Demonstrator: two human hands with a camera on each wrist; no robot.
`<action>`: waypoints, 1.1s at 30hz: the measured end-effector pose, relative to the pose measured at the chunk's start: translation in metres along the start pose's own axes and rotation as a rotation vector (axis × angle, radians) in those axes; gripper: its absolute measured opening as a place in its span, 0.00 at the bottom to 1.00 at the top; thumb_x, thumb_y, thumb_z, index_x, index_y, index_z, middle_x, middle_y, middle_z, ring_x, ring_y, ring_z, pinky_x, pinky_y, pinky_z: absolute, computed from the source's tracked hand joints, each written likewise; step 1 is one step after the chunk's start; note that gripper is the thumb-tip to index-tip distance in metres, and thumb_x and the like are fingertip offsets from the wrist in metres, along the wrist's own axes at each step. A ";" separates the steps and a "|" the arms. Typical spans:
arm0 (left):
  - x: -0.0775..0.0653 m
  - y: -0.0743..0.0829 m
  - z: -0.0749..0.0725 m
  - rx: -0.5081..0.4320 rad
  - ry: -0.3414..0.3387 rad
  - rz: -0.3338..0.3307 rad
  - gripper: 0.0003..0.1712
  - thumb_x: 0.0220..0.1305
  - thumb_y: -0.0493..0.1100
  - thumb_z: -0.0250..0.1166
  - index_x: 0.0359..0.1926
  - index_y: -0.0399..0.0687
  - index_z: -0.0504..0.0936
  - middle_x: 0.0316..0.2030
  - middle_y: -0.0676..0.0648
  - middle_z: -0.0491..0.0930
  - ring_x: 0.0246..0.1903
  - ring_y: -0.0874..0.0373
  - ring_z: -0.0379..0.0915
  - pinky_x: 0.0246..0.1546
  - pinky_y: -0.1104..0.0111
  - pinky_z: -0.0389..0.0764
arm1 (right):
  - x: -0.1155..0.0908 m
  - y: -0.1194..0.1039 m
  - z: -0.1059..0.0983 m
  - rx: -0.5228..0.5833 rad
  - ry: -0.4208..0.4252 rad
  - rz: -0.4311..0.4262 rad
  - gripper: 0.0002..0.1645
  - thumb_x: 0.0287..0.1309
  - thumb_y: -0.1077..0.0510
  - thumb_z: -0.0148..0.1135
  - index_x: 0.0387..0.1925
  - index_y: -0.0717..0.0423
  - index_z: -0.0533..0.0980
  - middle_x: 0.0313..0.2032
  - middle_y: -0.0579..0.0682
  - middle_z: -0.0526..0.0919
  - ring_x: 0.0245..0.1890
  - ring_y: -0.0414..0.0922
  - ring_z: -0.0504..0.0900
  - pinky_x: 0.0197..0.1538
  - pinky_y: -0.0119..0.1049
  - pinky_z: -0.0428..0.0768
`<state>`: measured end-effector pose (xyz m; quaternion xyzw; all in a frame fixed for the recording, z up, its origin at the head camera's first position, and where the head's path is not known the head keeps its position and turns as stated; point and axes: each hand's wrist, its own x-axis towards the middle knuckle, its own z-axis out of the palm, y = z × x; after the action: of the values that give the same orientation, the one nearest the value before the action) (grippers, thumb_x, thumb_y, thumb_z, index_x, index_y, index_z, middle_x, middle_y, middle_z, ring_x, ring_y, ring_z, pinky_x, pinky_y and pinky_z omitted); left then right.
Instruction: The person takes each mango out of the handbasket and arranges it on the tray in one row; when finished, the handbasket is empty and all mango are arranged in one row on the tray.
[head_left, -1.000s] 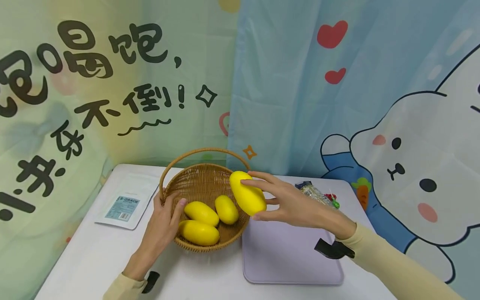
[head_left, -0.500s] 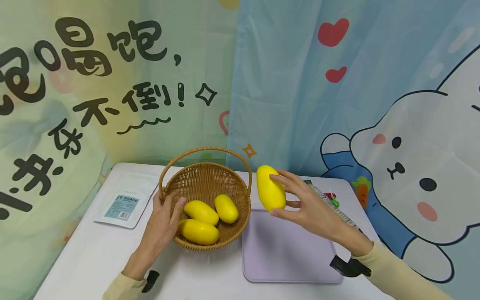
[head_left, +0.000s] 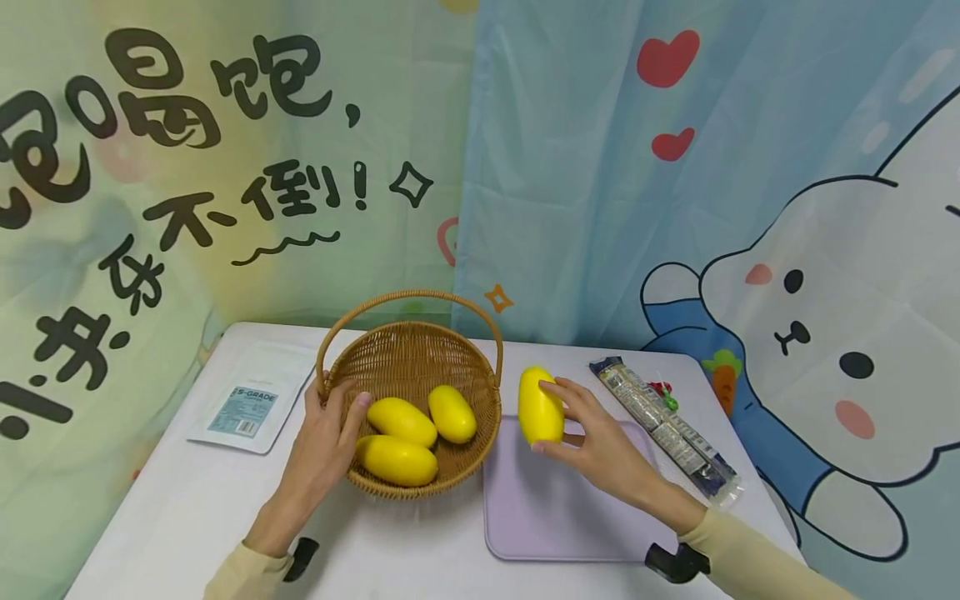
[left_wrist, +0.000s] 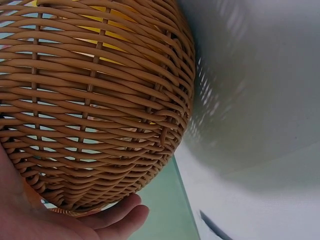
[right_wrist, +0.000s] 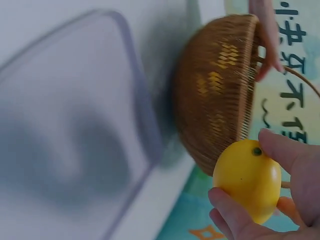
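Observation:
My left hand (head_left: pixel 321 450) grips the left rim of a round wicker basket (head_left: pixel 408 354) with a tall arched handle. In the left wrist view its fingers curl around the woven edge (left_wrist: pixel 82 207). Inside the basket lie three yellow mangoes (head_left: pixel 401 423), smooth and oblong. A further mango (head_left: pixel 538 408) is pinched between the thumb and fingers of my right hand (head_left: pixel 603 450), held upright over the lavender board's far left part. The right wrist view shows that mango's small green stem spot (right_wrist: pixel 257 151), with the basket behind it.
Right of the basket a lavender board (head_left: pixel 555 525) lies flat on the white table (head_left: pixel 420 558). A long clear packet with dark ends (head_left: pixel 663 421) and a small red and green item (head_left: pixel 665 395) lie beyond it. A white pouch (head_left: pixel 255 396) lies at the left.
My right hand has carried the mango from above the basket's right rim rightward, then down over the board. The left hand has stayed on the rim.

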<state>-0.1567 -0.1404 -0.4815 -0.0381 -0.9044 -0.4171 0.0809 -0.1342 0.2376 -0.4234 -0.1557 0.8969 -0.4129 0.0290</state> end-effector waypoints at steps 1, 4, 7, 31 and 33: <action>0.000 0.000 0.000 -0.001 0.000 0.000 0.37 0.78 0.65 0.45 0.72 0.44 0.68 0.77 0.31 0.45 0.56 0.32 0.76 0.53 0.41 0.78 | -0.001 0.003 0.004 0.009 -0.007 0.018 0.49 0.56 0.50 0.76 0.75 0.46 0.62 0.77 0.60 0.53 0.62 0.61 0.77 0.53 0.37 0.84; 0.000 0.000 0.000 -0.003 0.002 -0.002 0.37 0.78 0.65 0.45 0.72 0.44 0.67 0.76 0.31 0.46 0.56 0.32 0.76 0.53 0.41 0.78 | -0.003 0.012 0.017 0.035 -0.032 0.066 0.50 0.55 0.50 0.77 0.75 0.46 0.62 0.77 0.59 0.53 0.63 0.61 0.76 0.53 0.34 0.84; 0.001 0.001 0.000 -0.003 0.004 -0.005 0.37 0.78 0.65 0.45 0.72 0.44 0.67 0.76 0.31 0.46 0.56 0.32 0.76 0.52 0.41 0.78 | -0.005 0.022 0.030 0.060 -0.044 0.088 0.50 0.54 0.50 0.77 0.75 0.47 0.63 0.77 0.60 0.54 0.63 0.62 0.76 0.53 0.33 0.83; 0.000 0.000 0.001 -0.002 0.019 0.011 0.37 0.78 0.64 0.46 0.71 0.41 0.69 0.75 0.29 0.47 0.56 0.32 0.75 0.54 0.42 0.77 | -0.018 0.045 0.077 -0.037 -0.105 0.071 0.50 0.56 0.45 0.75 0.75 0.49 0.61 0.74 0.60 0.60 0.63 0.55 0.76 0.64 0.50 0.77; 0.001 0.000 0.001 -0.004 0.019 0.011 0.37 0.78 0.64 0.46 0.70 0.41 0.69 0.75 0.29 0.47 0.57 0.32 0.75 0.55 0.41 0.77 | -0.018 0.044 0.075 -0.097 -0.103 0.072 0.51 0.56 0.44 0.75 0.75 0.50 0.61 0.74 0.60 0.61 0.66 0.56 0.73 0.67 0.55 0.73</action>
<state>-0.1575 -0.1396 -0.4822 -0.0393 -0.9026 -0.4188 0.0919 -0.1146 0.2148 -0.5072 -0.1455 0.9181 -0.3593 0.0826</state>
